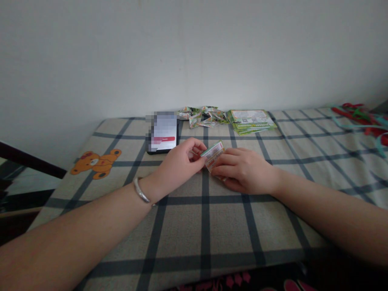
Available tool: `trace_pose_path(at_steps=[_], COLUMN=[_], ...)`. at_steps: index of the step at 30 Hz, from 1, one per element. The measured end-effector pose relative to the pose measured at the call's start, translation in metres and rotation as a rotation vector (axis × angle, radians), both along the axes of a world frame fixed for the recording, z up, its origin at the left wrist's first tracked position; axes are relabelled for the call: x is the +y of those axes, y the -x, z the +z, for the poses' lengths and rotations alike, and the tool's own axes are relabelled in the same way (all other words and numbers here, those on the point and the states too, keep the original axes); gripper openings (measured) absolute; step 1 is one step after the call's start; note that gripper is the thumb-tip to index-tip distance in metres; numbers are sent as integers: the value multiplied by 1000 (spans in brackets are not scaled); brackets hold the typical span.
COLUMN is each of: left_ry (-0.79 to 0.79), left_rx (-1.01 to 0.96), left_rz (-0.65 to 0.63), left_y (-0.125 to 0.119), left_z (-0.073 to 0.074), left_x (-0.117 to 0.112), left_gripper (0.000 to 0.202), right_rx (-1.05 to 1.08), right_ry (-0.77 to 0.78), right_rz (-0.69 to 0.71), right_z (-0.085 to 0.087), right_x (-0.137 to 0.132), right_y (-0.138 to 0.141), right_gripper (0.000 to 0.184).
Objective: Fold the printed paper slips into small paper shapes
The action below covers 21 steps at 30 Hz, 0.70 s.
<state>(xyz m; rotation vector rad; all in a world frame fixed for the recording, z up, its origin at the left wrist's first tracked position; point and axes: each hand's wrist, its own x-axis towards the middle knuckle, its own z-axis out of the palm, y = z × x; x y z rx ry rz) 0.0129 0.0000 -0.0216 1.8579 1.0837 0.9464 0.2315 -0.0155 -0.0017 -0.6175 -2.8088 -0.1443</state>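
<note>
Both my hands meet at the middle of a checked cloth (pixel 188 226). My left hand (pixel 178 161), a silver bangle (pixel 141 191) on its wrist, pinches one end of a small folded printed paper (pixel 213 154). My right hand (pixel 242 169) grips the other end of the same paper, fingers curled and resting on the cloth. The paper is green, white and red, and is held just above the surface.
A phone (pixel 163 133) with a lit screen lies behind my left hand. Several folded paper pieces (pixel 204 116) and a stack of flat printed sheets (pixel 251 120) lie near the wall. Red and teal strips (pixel 363 119) sit at the far right. A bear print (pixel 96 163) marks the cloth's left.
</note>
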Motion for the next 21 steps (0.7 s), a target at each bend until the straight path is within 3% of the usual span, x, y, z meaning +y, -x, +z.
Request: trace_pose_path(at_steps=[11, 21], left_ry=[182, 53], left_rx=[-166, -67], left_rz=[-18, -35], left_y=[-4, 1], left_z=[5, 2], left_x=[-6, -2], left_gripper=[28, 19], right_rx=[56, 196], right_ry=[103, 255], right_rz=[-2, 55], right_z=[1, 5], right_x=[4, 6], right_y=[3, -8], right_gripper=[24, 21])
